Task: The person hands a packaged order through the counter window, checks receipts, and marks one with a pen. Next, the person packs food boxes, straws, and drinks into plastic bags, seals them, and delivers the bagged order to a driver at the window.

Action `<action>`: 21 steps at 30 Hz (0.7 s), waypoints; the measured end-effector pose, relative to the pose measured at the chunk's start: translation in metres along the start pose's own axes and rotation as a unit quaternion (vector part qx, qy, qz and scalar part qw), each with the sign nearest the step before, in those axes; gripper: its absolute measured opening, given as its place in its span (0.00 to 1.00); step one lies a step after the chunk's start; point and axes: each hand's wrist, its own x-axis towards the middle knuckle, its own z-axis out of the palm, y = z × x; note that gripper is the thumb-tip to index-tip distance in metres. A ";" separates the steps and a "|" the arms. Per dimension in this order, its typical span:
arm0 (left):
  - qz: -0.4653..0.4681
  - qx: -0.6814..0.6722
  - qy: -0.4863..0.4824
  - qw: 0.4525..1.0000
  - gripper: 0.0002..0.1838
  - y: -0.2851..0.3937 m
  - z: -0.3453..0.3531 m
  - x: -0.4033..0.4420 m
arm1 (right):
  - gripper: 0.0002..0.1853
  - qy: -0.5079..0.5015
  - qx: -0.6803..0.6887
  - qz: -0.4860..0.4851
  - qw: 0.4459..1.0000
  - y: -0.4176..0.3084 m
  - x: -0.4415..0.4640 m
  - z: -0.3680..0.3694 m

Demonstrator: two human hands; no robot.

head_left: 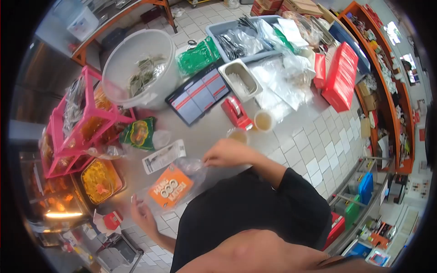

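A clear plastic bag [193,169] with an orange printed panel [170,189] lies at the near edge of the steel table, in front of my body. Its right end is pinched in the curled fingers of my right hand [230,153]. At the bag's lower left corner is my left hand [143,215], its fingers apart with nothing visible in them. Just beyond the bag rests a white printed slip [164,156]. Behind my right hand stand two cups of pale brown liquid, one [264,121] in full view and the other [237,135] partly hidden.
A red tape dispenser [236,113], a tablet screen [200,93], a metal container [240,81] and a large translucent tub [136,68] stand farther back. Left are a green packet [139,133], a pink crate [68,123] and a tray of yellow food [98,181]. A blue-grey bin [268,57] holds packaging.
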 end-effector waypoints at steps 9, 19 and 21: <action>-0.019 0.050 0.030 0.998 0.20 0.044 0.020 -0.015 | 0.13 0.430 -0.295 0.212 0.826 0.381 0.163 -0.296; -0.132 0.068 0.037 0.988 0.19 0.061 0.029 -0.019 | 0.10 0.298 -0.511 0.221 0.775 0.400 0.168 -0.294; -0.126 0.108 0.045 0.985 0.18 0.061 0.024 -0.019 | 0.08 0.285 -0.519 0.173 0.787 0.369 0.155 -0.291</action>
